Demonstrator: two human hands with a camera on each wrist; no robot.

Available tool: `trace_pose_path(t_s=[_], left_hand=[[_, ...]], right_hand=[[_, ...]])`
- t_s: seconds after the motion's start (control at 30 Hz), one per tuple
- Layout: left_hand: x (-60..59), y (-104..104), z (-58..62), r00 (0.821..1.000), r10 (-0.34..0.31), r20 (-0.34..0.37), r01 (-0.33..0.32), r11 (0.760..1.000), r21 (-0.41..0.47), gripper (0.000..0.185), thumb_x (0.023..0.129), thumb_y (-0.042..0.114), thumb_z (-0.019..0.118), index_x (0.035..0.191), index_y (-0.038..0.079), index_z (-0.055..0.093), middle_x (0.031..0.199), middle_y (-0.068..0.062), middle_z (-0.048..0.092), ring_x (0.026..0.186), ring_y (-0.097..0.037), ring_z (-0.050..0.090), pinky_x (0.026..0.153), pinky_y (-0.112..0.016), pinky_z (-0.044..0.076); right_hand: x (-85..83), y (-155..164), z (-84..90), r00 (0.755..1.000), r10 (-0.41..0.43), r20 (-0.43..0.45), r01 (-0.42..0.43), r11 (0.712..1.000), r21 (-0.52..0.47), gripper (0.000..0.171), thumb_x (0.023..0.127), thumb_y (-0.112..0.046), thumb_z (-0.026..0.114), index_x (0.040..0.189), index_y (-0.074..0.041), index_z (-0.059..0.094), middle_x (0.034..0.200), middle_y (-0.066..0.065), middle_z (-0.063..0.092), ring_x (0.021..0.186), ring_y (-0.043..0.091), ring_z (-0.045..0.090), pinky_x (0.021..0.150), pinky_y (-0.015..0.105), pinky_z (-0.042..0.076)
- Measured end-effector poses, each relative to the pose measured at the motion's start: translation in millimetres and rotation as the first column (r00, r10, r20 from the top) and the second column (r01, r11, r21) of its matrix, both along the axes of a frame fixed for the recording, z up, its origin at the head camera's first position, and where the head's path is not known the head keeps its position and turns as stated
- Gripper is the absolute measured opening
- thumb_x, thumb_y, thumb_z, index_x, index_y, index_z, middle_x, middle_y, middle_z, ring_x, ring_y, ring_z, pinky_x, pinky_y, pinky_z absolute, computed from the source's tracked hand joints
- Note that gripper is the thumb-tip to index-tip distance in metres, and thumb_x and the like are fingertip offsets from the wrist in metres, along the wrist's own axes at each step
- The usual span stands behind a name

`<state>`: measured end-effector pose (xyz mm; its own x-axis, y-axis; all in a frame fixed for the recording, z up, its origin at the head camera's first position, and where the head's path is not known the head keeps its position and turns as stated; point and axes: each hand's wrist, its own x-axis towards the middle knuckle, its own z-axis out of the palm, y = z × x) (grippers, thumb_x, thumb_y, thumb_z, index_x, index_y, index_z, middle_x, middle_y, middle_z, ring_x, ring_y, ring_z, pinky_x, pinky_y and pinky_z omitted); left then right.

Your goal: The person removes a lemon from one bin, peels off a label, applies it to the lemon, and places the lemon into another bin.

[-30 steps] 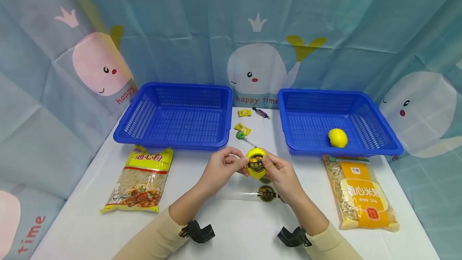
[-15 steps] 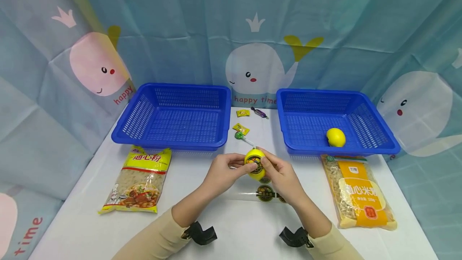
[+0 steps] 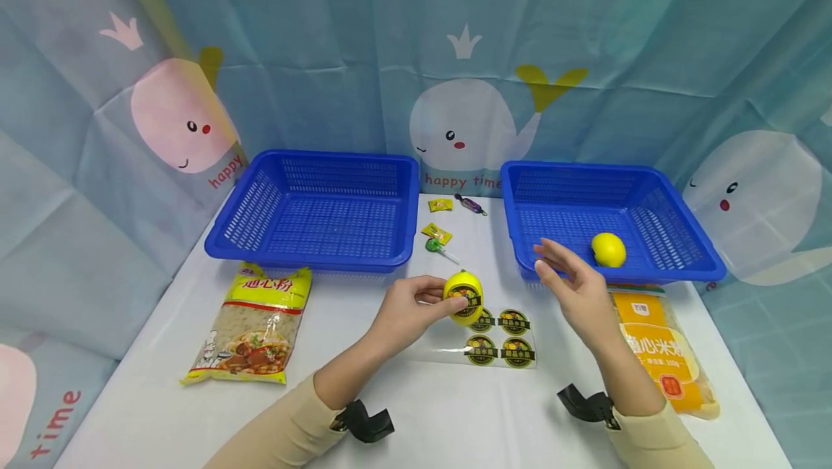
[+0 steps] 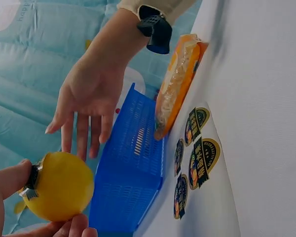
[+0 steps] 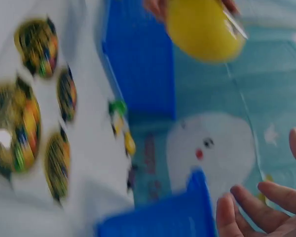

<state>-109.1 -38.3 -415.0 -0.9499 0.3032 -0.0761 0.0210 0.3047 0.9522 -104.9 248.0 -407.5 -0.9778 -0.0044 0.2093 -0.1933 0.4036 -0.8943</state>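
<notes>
A yellow lemon (image 3: pixel 463 313) with a round black label on its front is held up in my left hand (image 3: pixel 412 310), thumb over the label and fingers behind. In the left wrist view the lemon (image 4: pixel 64 190) sits between thumb and fingertips. My right hand (image 3: pixel 578 295) is apart from it, fingers loosely spread and holding nothing, overlapping the front rim of the right blue basket (image 3: pixel 552 267). Below the lemon lies a clear sheet of round black stickers (image 3: pixel 518 352), partly hidden by it.
Another lemon (image 3: pixel 609 249) lies inside the right basket. An identical blue basket (image 3: pixel 325 227) stands at the back left. Between them are yellow candies (image 3: pixel 437 233), a purple candy (image 3: pixel 471 204) and a green lollipop (image 3: pixel 434 245). Pasta bags (image 3: pixel 256 324) (image 3: pixel 650 332) lie on both sides.
My right hand has let go of the lemon and moved right, toward the right basket. The left hand keeps the lemon, its thumb now on the label. More of the sticker sheet shows.
</notes>
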Motion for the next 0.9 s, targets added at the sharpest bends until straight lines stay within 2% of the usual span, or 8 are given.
trace_pose_path(t_s=[0.1, 0.23, 0.47, 0.53, 0.6, 0.67, 0.77, 0.9], left_hand=[[0.2, 0.5, -0.4, 1.0, -0.001, 0.009, 0.001, 1.0, -0.004, 0.048, 0.085, 0.045, 0.08, 0.118, 0.011, 0.072, 0.107, 0.0, 0.075, 0.097, -0.015, 0.068, 0.083, -0.033, 0.057], [0.8, 0.9, -0.6, 1.0, -0.002, 0.018, 0.002, 1.0, -0.012, 0.049, 0.085, 0.046, 0.079, 0.119, 0.011, 0.072, 0.108, 0.0, 0.074, 0.098, -0.015, 0.068, 0.084, -0.033, 0.057], [-0.3, 2.9, -3.6, 1.0, -0.006, 0.019, 0.006, 1.0, -0.01, 0.049, 0.084, 0.048, 0.079, 0.117, 0.011, 0.072, 0.105, 0.001, 0.074, 0.096, -0.014, 0.067, 0.082, -0.031, 0.057], [-0.4, 3.4, -3.1, 1.0, -0.002, 0.023, 0.003, 1.0, -0.016, 0.049, 0.084, 0.048, 0.079, 0.117, 0.012, 0.072, 0.104, 0.002, 0.074, 0.096, -0.014, 0.067, 0.082, -0.031, 0.057], [-0.6, 4.0, -2.4, 1.0, -0.002, 0.025, 0.003, 1.0, -0.019, 0.049, 0.085, 0.048, 0.079, 0.117, 0.012, 0.072, 0.104, 0.002, 0.074, 0.096, -0.014, 0.067, 0.081, -0.031, 0.057], [-1.0, 4.9, -1.2, 1.0, -0.005, 0.028, 0.006, 1.0, -0.02, 0.05, 0.085, 0.048, 0.078, 0.118, 0.011, 0.072, 0.104, 0.001, 0.073, 0.096, -0.015, 0.067, 0.081, -0.031, 0.057], [-1.6, 6.9, 1.5, 0.999, -0.015, 0.035, 0.015, 1.0, -0.015, 0.051, 0.086, 0.047, 0.078, 0.118, 0.009, 0.071, 0.105, 0.0, 0.074, 0.096, -0.015, 0.067, 0.081, -0.031, 0.057], [-2.3, 9.7, 4.1, 0.999, -0.015, 0.041, 0.016, 1.0, -0.017, 0.052, 0.086, 0.047, 0.078, 0.119, 0.008, 0.071, 0.104, 0.0, 0.073, 0.096, -0.015, 0.067, 0.082, -0.032, 0.057]], right_hand=[[0.9, 23.6, 8.3, 0.998, -0.066, -0.019, 0.067, 0.997, 0.04, 0.05, 0.102, -0.024, 0.062, 0.149, -0.013, 0.05, 0.138, 0.012, 0.063, 0.119, -0.002, 0.057, 0.091, 0.008, 0.047], [-0.4, 56.8, 16.0, 0.989, -0.147, -0.03, 0.149, 0.986, 0.079, 0.053, 0.099, -0.023, 0.067, 0.149, -0.015, 0.05, 0.135, 0.002, 0.066, 0.116, -0.001, 0.058, 0.09, 0.005, 0.046], [-5.8, 126.3, 26.0, 0.959, -0.28, 0.055, 0.263, 0.942, 0.21, 0.063, 0.096, -0.033, 0.07, 0.153, -0.026, 0.044, 0.145, -0.007, 0.058, 0.118, -0.008, 0.051, 0.085, -0.002, 0.041], [-7.2, 145.8, 28.1, 0.941, -0.323, 0.097, 0.291, 0.923, 0.25, 0.066, 0.095, -0.038, 0.069, 0.155, -0.031, 0.041, 0.151, -0.008, 0.052, 0.123, 0.0, 0.051, 0.088, -0.001, 0.041], [-8.7, 162.6, 30.0, 0.911, -0.382, 0.153, 0.327, 0.898, 0.296, 0.069, 0.094, -0.046, 0.068, 0.156, -0.036, 0.037, 0.161, -0.005, 0.039, 0.135, 0.016, 0.048, 0.105, 0.015, 0.043], [-11.1, 178.3, 30.7, 0.88, -0.432, 0.2, 0.353, 0.874, 0.333, 0.072, 0.093, -0.052, 0.066, 0.156, -0.041, 0.033, 0.167, 0.001, 0.025, 0.145, 0.036, 0.037, 0.115, 0.04, 0.041], [-15.6, 198.9, 29.4, 0.85, -0.47, 0.237, 0.371, 0.855, 0.362, 0.077, 0.092, -0.056, 0.065, 0.158, -0.038, 0.029, 0.17, 0.005, 0.008, 0.148, 0.054, 0.018, 0.108, 0.074, 0.028], [-20.5, 219.0, 19.4, 0.86, -0.439, 0.261, 0.323, 0.863, 0.388, 0.088, 0.093, -0.055, 0.064, 0.162, -0.023, 0.02, 0.169, 0.009, -0.005, 0.149, 0.057, -0.001, 0.106, 0.081, 0.016]])
